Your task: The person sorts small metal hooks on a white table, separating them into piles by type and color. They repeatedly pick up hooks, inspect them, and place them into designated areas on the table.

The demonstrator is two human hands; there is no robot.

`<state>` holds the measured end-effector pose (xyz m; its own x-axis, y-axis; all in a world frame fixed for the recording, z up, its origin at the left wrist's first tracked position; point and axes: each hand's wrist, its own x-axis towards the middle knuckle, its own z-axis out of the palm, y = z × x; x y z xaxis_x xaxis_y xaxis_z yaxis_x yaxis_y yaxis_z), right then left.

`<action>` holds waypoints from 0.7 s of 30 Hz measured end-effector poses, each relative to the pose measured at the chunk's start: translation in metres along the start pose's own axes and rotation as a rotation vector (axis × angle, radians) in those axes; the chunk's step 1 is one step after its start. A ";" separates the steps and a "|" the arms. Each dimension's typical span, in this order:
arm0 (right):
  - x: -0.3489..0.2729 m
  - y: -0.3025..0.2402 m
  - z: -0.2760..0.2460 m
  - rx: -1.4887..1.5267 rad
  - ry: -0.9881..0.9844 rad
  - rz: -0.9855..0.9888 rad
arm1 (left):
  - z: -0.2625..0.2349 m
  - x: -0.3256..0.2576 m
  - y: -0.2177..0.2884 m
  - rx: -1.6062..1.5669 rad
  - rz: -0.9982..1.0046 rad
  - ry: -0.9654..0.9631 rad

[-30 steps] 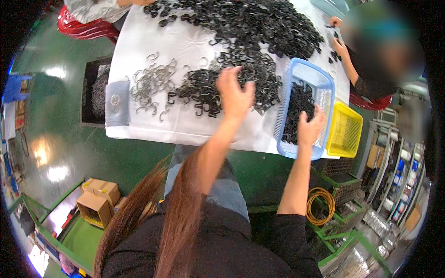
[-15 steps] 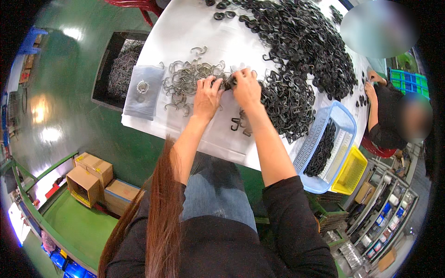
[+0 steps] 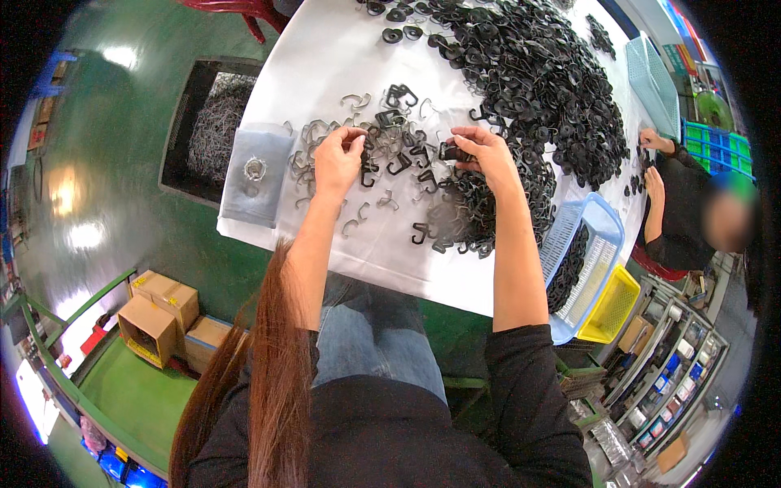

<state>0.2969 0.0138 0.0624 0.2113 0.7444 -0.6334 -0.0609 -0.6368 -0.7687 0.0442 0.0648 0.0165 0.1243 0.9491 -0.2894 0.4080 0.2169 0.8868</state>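
Observation:
My left hand (image 3: 335, 167) is over the left side of a loose heap of bare metal hooks (image 3: 313, 146), thumb and forefinger closed together; what they pinch, if anything, I cannot make out. Several black hooks (image 3: 399, 165) lie scattered over and among the metal ones, between my hands. At the left edge of the big black heap, my right hand (image 3: 490, 160) grips a black hook (image 3: 452, 152) between thumb and fingers. The heap of black hooks (image 3: 508, 203) runs on below and right of that hand. Farther back it becomes a pile of round black pieces (image 3: 561, 98).
A clear plastic sheet (image 3: 249, 199) with a small ring-shaped item lies at the table's left corner. Right of my right forearm are a blue basket (image 3: 598, 264) holding black pieces and a yellow basket (image 3: 612, 305). A co-worker (image 3: 679, 191) sits at the right edge.
My hands were close together over the metal hooks; now they are apart, the right one farther right. Black hooks now lie spread over the metal heap between them.

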 end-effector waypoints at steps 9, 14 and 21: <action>-0.020 0.004 -0.008 -0.047 0.129 -0.129 | 0.050 0.053 0.025 0.482 0.423 0.202; -0.027 0.009 -0.023 0.337 0.119 -0.029 | 0.068 0.084 0.033 0.662 0.204 0.083; -0.021 0.022 -0.029 0.349 0.162 0.067 | 0.050 0.096 0.025 0.280 0.309 -0.038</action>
<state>0.3190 -0.0215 0.0614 0.3453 0.6444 -0.6823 -0.4021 -0.5553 -0.7280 0.1111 0.1496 -0.0070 0.3105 0.9496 -0.0427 0.5759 -0.1522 0.8032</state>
